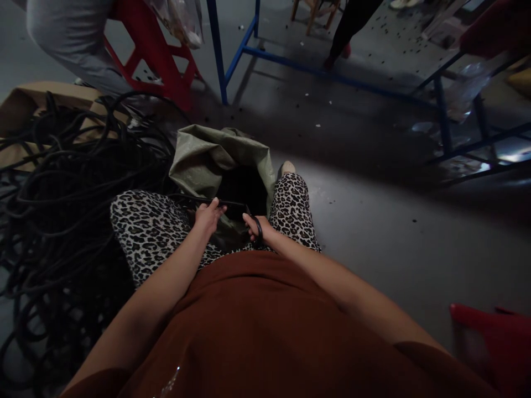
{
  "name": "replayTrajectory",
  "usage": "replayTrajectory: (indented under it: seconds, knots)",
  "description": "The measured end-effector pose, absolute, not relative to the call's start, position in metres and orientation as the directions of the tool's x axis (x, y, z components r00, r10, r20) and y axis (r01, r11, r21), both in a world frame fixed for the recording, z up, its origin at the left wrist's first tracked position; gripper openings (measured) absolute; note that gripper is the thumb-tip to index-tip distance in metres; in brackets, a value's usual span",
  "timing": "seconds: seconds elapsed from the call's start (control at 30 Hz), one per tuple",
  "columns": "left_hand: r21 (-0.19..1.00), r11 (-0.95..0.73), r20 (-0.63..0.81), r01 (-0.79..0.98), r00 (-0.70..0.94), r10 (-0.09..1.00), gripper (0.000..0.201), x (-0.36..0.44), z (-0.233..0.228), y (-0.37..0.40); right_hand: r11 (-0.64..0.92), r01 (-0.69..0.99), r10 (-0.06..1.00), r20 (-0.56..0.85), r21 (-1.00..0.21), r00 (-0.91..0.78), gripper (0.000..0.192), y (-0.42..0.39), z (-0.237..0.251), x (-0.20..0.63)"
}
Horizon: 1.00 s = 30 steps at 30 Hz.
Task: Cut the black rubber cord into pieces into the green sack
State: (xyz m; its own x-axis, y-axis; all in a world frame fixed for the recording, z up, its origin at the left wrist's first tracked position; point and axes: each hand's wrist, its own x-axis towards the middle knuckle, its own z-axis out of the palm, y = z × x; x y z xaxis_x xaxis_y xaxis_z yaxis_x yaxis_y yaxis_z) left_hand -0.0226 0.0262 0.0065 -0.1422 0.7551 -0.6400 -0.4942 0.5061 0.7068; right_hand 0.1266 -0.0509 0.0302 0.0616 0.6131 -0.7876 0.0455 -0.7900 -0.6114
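Left hand (208, 215) is gripping a black cable (232, 204) while right hand (256, 228) is holding black scissors (259, 231) near the green sack (207, 157).

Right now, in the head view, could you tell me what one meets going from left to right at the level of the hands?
Black cable pile → left hand → right hand → bare grey floor.

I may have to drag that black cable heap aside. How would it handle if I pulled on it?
The black cable heap probably comes floppy and tangled: its loops cross everywhere. Likely heavy, given the bulk, and apt to snag.
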Motion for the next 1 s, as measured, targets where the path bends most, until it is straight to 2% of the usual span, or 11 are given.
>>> replayTrajectory:
  seconds: [0.37, 1.0]
  knots:
    - [0.7, 0.483, -0.634, -0.525, -0.145, 0.76, 0.027, -0.023, 0.002, 0.029, -0.8, 0.01, 0.594, -0.795, -0.6, -0.124, 0.046, -0.057, 0.037, 0.127]
    - [0.712, 0.53, -0.622, -0.461, -0.062, 0.781, 0.026, -0.019, 0.001, 0.019, -0.821, -0.059, 0.57, -0.81, -0.568, -0.136, 0.047, -0.051, 0.037, 0.122]
